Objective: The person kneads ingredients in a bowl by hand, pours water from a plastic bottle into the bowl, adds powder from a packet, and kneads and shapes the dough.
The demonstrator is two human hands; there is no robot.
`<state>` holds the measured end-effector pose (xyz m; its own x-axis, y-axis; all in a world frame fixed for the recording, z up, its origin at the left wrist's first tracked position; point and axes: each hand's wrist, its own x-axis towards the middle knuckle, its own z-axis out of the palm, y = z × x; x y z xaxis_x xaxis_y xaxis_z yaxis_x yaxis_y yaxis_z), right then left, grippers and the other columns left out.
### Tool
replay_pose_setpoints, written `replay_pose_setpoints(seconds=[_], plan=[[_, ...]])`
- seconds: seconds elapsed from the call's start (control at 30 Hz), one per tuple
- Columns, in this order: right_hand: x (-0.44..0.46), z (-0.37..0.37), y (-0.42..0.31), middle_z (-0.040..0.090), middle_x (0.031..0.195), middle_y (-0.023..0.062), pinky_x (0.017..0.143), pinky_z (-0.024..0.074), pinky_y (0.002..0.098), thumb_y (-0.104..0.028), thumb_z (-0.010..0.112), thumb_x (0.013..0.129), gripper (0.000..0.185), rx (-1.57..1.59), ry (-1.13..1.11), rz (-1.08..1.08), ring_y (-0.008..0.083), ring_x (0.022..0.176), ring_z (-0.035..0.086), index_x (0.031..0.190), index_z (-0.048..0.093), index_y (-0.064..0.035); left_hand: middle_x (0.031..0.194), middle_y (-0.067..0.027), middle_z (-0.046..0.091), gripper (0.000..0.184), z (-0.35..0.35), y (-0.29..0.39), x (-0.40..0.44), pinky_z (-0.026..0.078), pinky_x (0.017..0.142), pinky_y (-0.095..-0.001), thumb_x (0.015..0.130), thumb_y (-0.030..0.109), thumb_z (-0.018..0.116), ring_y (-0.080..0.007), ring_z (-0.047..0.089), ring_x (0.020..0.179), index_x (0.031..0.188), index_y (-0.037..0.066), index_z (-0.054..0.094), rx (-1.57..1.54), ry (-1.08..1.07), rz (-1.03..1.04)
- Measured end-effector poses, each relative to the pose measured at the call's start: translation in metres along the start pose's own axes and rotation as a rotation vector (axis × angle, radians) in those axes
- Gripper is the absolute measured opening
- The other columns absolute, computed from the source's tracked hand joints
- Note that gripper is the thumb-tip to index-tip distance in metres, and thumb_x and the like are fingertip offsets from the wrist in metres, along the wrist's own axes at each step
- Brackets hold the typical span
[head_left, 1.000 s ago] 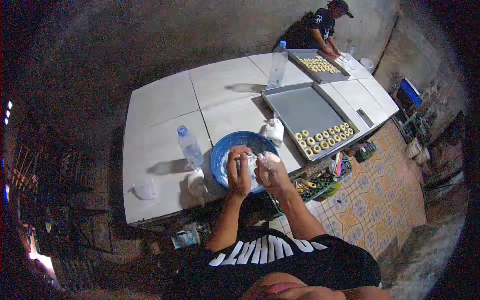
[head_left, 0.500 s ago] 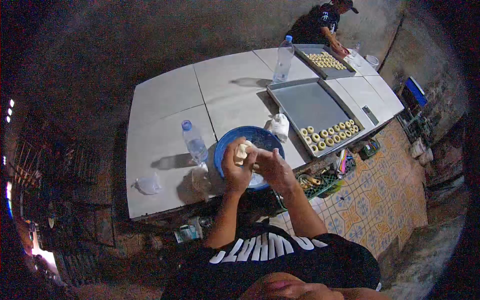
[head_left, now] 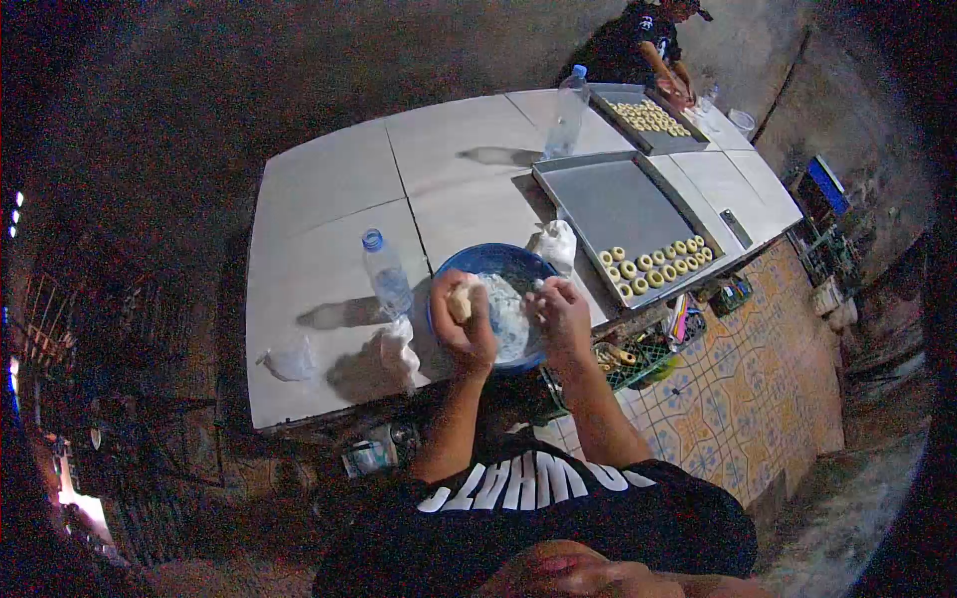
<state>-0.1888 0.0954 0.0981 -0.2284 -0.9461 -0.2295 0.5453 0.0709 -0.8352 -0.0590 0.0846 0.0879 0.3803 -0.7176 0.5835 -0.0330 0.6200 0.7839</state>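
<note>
My left hand (head_left: pixel 469 334) is closed around a pale lump of dough (head_left: pixel 462 301) over the left side of a blue bowl (head_left: pixel 485 252). White flour (head_left: pixel 511 324) covers the bowl's inside. At the bowl's right side, my right hand (head_left: pixel 564 319) has its fingers curled together, with a small whitish bit of dough (head_left: pixel 539 285) at the fingertips. Just behind that hand stands a white plastic bag (head_left: pixel 555 246). To the right, a metal tray (head_left: pixel 618 199) carries rows of small dough rings (head_left: pixel 653 269) along its near end.
A water bottle (head_left: pixel 386 274) and crumpled plastic bags (head_left: pixel 399 354) stand left of the bowl. Farther off are another bottle (head_left: pixel 566 120), a second tray (head_left: pixel 606 100) of dough pieces, a phone-like object (head_left: pixel 737 228) and a co-worker (head_left: pixel 638 45). A green crate (head_left: pixel 638 371) sits below the table edge.
My hands were together at the dough and have moved apart. The right hand has drawn to the right and its fingers have closed, while the left keeps the lump.
</note>
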Motion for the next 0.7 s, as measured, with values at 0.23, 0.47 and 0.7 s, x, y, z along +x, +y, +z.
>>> replay_pose_setpoints(seconds=[0.23,0.47,0.7], plan=[[-0.001,0.001,0.016,0.063,0.097,0.0032,0.077,0.052,0.0332,-0.025,0.054,0.095,0.019,-0.017,-0.218,0.122,0.0166,0.091,0.063,0.107,0.055,-0.0099,0.069,-0.006,0.064,0.017,-0.004,0.004,-0.004,0.046,0.063,-0.0271,0.088,0.014,0.068,-0.0107,0.059,0.067,0.083,-0.001,0.064,0.046,-0.182,-0.133],[0.005,0.005,0.039,0.065,0.104,0.005,0.085,0.0491,0.0354,-0.036,0.052,0.096,0.031,-0.048,-0.358,0.228,0.0187,0.099,0.061,0.106,0.06,-0.008,0.063,-0.0036,0.062,0.023,-0.014,0.009,-0.007,0.044,0.054,-0.0273,0.087,0.018,0.072,-0.0088,0.057,0.059,0.074,0.002,0.063,0.072,-0.273,-0.252],[0.004,0.015,0.031,0.067,0.091,0.0057,0.082,0.0534,0.0357,-0.052,0.047,0.097,0.045,0.351,-0.306,0.418,0.0198,0.085,0.066,0.101,0.062,-0.0094,0.099,-0.0117,0.066,0.03,-0.017,-0.007,0.012,0.048,0.078,-0.0349,0.09,0.034,0.068,-0.0261,0.064,0.092,0.098,0.005,0.064,0.042,-0.721,-0.006]])
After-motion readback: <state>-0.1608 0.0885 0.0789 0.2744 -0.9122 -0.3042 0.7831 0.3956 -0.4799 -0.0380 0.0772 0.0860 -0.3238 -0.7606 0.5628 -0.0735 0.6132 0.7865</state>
